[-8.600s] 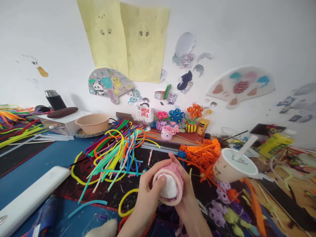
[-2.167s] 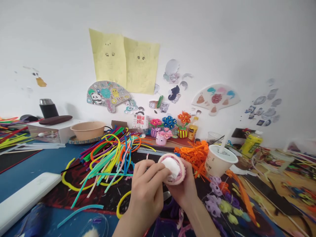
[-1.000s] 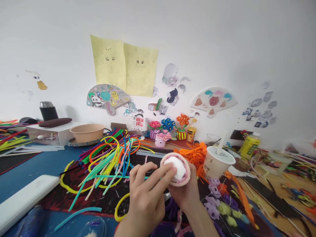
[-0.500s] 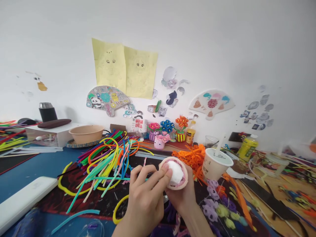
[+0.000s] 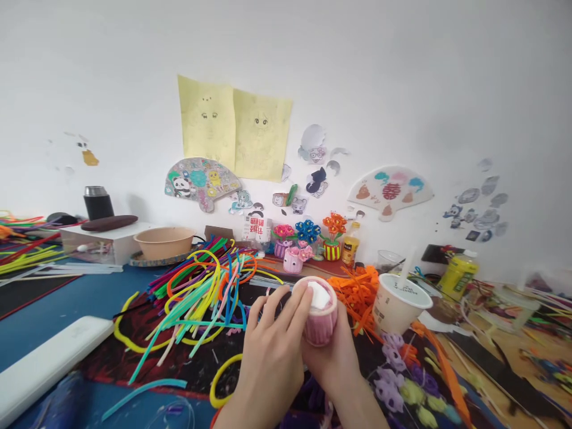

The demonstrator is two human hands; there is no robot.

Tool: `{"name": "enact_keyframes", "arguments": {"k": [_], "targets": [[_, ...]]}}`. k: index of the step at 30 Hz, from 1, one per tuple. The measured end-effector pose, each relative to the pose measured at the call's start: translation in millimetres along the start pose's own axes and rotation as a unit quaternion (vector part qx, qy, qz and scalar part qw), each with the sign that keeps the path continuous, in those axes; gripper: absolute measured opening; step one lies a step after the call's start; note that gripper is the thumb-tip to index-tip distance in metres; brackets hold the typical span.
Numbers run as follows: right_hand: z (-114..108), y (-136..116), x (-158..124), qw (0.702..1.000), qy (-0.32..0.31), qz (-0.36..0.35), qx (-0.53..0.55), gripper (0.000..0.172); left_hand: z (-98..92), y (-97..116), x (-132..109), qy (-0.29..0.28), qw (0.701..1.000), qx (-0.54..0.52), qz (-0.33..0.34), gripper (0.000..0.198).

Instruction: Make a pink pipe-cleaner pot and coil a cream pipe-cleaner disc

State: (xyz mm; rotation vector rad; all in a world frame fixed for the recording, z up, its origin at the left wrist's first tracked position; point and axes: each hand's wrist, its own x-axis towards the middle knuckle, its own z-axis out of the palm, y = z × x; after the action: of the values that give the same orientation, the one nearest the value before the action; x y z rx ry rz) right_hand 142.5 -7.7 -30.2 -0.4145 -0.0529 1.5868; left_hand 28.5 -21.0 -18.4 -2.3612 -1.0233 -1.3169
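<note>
A small pink ribbed pot [image 5: 320, 322] stands nearly upright in front of me, with a white wad [image 5: 319, 295] sitting in its mouth. My right hand [image 5: 337, 360] is wrapped round the pot from below and behind. My left hand [image 5: 270, 351] reaches in from the left, fingers stretched, and its fingertips press on the white wad at the pot's rim. Both hands hover just above the dark patterned mat [image 5: 134, 351].
A heap of coloured pipe cleaners [image 5: 201, 286] lies to the left, orange ones [image 5: 357, 286] to the right beside a paper cup with a straw [image 5: 400, 304]. Small flower pots [image 5: 308, 238], a tan bowl [image 5: 164, 241], a yellow bottle [image 5: 456, 274] and a white slab [image 5: 49, 363] surround the mat.
The pot has turned from tilted toward me to nearly upright, so its side shows. My left fingers stay on the white wad. The view shifted slightly.
</note>
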Motion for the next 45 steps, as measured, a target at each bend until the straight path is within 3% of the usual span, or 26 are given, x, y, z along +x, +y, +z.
{"name": "enact_keyframes", "arguments": {"k": [5,10,17,28,33,38,42,45], "targets": [[1,3,0,1.0,-0.01,-0.002,-0.025,0.03,4.3,-4,1,-0.064,0.996,-0.064,0.0,0.061],[-1,7,0,1.0,-0.009,0.003,-0.028,0.037,5.2,-9,1,-0.084,0.99,-0.106,-0.028,0.061],[4,10,-4,0.998,0.001,-0.021,-0.058,0.034,7.7,-16,2,-0.068,0.987,-0.124,-0.073,0.057],[7,9,-5,0.998,-0.007,-0.017,-0.06,0.033,10.9,-18,-3,-0.025,0.991,-0.13,-0.026,0.054],[4,8,-4,0.997,-0.007,-0.02,-0.074,0.033,9.0,-17,-3,-0.026,0.984,-0.17,-0.049,0.05],[7,8,-7,0.995,-0.046,-0.023,-0.082,0.022,0.3,-18,4,0.004,0.94,-0.286,-0.187,0.04],[7,6,-6,0.995,-0.053,-0.002,-0.09,0.02,1.2,-22,8,0.0,0.867,-0.39,-0.309,0.041],[6,5,-6,0.995,-0.038,0.016,-0.089,0.022,6.1,-23,9,-0.029,0.807,-0.477,-0.347,0.042]]}}
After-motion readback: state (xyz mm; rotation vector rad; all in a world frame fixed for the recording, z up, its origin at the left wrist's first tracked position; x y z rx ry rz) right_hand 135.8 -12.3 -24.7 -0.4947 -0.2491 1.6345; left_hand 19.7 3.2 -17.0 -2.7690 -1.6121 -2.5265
